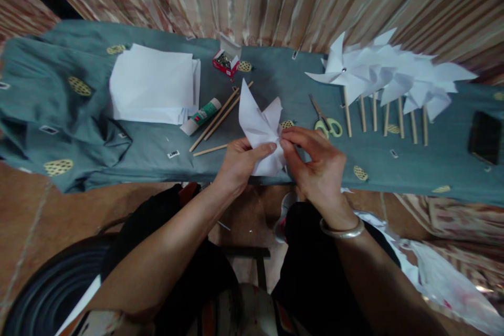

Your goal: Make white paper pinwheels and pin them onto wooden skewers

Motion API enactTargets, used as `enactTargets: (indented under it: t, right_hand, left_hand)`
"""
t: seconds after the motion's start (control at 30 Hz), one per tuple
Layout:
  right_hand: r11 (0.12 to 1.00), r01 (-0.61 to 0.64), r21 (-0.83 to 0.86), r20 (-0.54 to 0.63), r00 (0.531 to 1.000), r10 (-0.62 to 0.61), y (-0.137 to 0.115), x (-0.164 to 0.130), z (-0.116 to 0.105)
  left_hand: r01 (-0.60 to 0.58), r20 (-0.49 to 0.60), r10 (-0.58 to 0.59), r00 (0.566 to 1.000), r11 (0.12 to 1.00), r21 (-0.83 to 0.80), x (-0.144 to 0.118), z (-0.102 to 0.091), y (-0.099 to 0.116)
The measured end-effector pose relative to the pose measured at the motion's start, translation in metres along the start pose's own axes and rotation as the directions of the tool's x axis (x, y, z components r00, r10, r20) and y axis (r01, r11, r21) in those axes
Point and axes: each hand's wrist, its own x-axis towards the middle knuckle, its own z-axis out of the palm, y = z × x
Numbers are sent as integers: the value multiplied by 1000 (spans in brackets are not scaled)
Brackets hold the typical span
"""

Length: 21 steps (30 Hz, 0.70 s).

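Observation:
A white paper pinwheel with curled blades is held over the table's front edge. My left hand grips it from the lower left, the thumb lying across the paper near the centre. At the pinwheel's middle, the thumb and forefinger of my right hand are pinched together; whether a pin is between them is too small to see. Close to my left hand lie thin wooden sticks and a green and white glue stick. Scissors with pale green handles rest beyond my right hand.
At the left is a stack of white paper. An open red box of small metal pins stands at the back. Several pinwheels on sticks lie overlapping at the right. A dark phone sits at the right end of the cloth-covered table.

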Motion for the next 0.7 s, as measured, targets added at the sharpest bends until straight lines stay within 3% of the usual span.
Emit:
enactTargets:
  t: [0.13,0.27,0.37,0.47,0.53,0.6,0.7]
  right_hand:
    - [999,-23,47,11,1000,23,0,0,-1]
    - [975,-170,144,-58,982,180,10,3,-5]
    - [884,-316,344,-72,930,360,27,4,-3]
    - [751,-431,501,42,878,476,36,3,-1]
    - [773,-416,480,35,889,457,33,3,-2]
    - [878,-320,355,-39,934,356,23,3,-6]
    - [947,-238,218,17,971,240,8,2,-11]
  left_hand:
    - [9,5,-9,1000,1000,-16,0,0,0]
    - [8,-18,-8,1000,1000,-24,1,-2,1]
    - [39,-18,-40,999,998,-44,1,-1,5]
    - [84,12,-83,996,994,-65,0,-1,9]
    - [79,22,-77,997,994,-74,0,0,9]
    - [44,16,-43,999,996,-80,0,0,8]
    - [14,13,-13,1000,996,-83,1,-1,6]
